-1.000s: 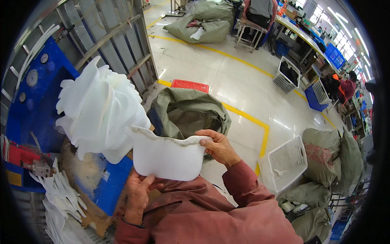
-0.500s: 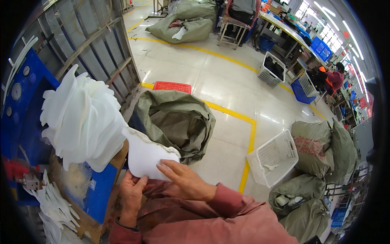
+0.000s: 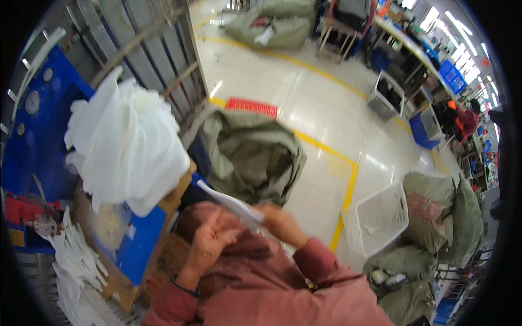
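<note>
A thin white cut-out piece, seen nearly edge-on, hangs in front of my lap, its tip pointing toward the stack on the left. My right hand grips its right end, slightly smeared by motion. Apart from the piece, my left hand holds nothing, its fingers partly stretched out. A tall stack of similar white cut-outs stands to the left on a worn blue-topped bench. Just beyond the held piece gapes a large green woven sack, its rim folded down.
White scraps lie at the lower left beside a blue machine with gauges. A red crate sits behind the sack. On the right stand a white basket and several filled sacks. A metal-framed panel rises at the far left.
My left hand has let go of the white piece and drawn back. The piece has turned from broad face to edge in my right hand, which moved right. The view has shifted slightly.
</note>
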Tool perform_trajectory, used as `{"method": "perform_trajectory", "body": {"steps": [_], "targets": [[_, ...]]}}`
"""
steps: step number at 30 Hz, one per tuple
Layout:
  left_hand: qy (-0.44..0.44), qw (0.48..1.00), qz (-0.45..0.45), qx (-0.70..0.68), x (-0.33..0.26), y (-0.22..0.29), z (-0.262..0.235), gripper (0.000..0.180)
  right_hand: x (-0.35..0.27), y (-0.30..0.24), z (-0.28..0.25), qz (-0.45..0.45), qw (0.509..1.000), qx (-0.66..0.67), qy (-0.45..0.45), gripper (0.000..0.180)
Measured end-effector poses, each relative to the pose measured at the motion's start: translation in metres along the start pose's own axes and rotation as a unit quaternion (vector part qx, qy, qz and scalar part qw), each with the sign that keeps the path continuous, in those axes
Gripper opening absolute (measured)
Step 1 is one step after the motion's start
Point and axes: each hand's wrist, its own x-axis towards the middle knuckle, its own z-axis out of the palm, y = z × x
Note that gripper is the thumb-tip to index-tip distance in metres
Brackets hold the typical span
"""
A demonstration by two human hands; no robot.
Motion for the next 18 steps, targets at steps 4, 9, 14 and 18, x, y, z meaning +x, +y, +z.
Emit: {"method": "perform_trajectory", "body": {"steps": [4,9,14,18], "targets": [[0.061,0.998,0.009,-0.03,-0.018,0.002,-0.028,0.059,0.007,0.058,-0.096,0.292,0.946,0.138,0.038,0.025],[0.068,0.995,-0.066,0.008,-0.032,0.001,-0.043,0.048,0.01,0.057,-0.241,0.243,0.867,0.316,0.3,0.03],[0.094,0.992,-0.087,0.01,-0.034,-0.004,-0.038,0.045,-0.033,0.103,-0.262,0.13,0.781,0.495,0.358,0.032],[0.112,0.989,-0.094,-0.006,-0.035,-0.013,-0.036,0.043,-0.134,0.204,-0.081,0.527,0.835,0.031,0.155,0.036]]}}
